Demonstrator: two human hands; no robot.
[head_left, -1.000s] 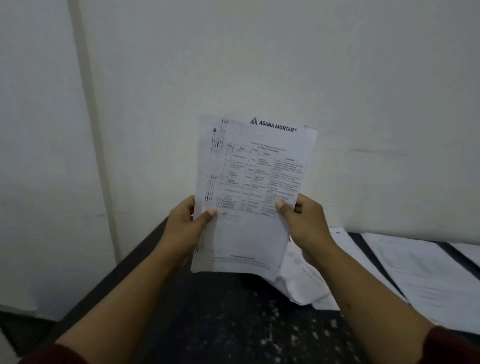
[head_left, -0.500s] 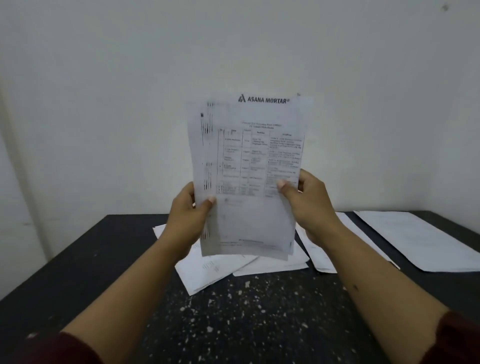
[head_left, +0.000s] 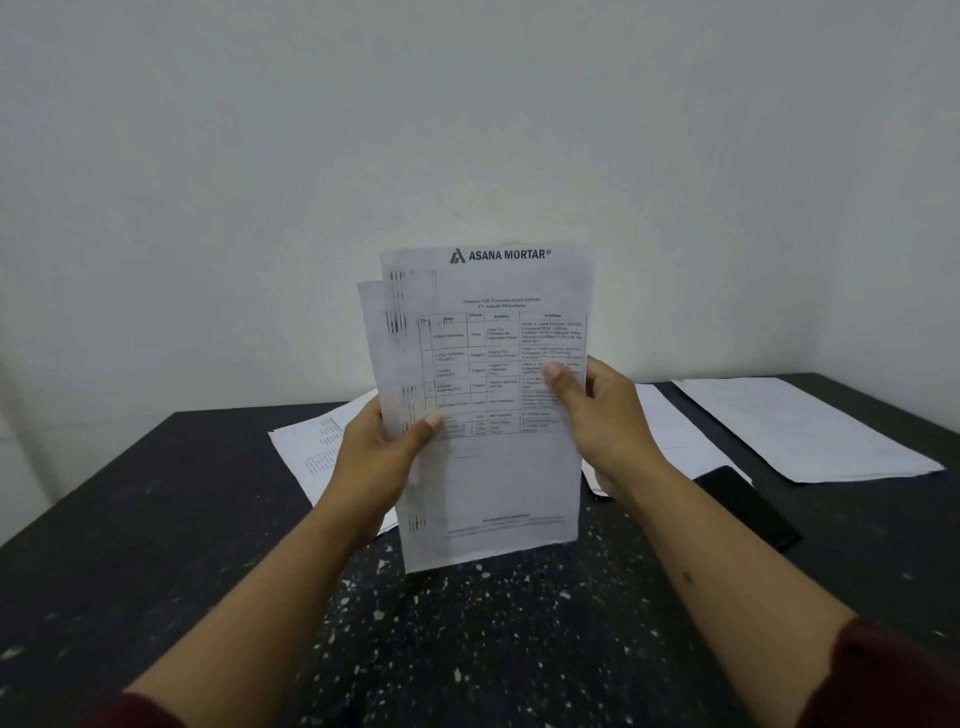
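Observation:
I hold a thin stack of printed sheets (head_left: 493, 467) upright above a black speckled table (head_left: 156, 519). The front sheet carries a printed table and the header "ASANA MORTAR". A second sheet peeks out behind it at the left edge. My left hand (head_left: 382, 452) grips the stack's left edge, thumb on the front. My right hand (head_left: 602, 415) grips the right edge, thumb pressed on the printed table. The stack's lower edge hangs just above the tabletop.
Loose white sheets (head_left: 317, 447) lie on the table behind my left hand. More sheets (head_left: 800, 431) lie at the back right. A dark flat phone-like object (head_left: 748, 506) rests right of my right forearm. A white wall (head_left: 467, 130) stands close behind the table.
The view swung right and down, so more of the table shows. The stack sits lower in my hands, and the rear sheet now sticks out at the left.

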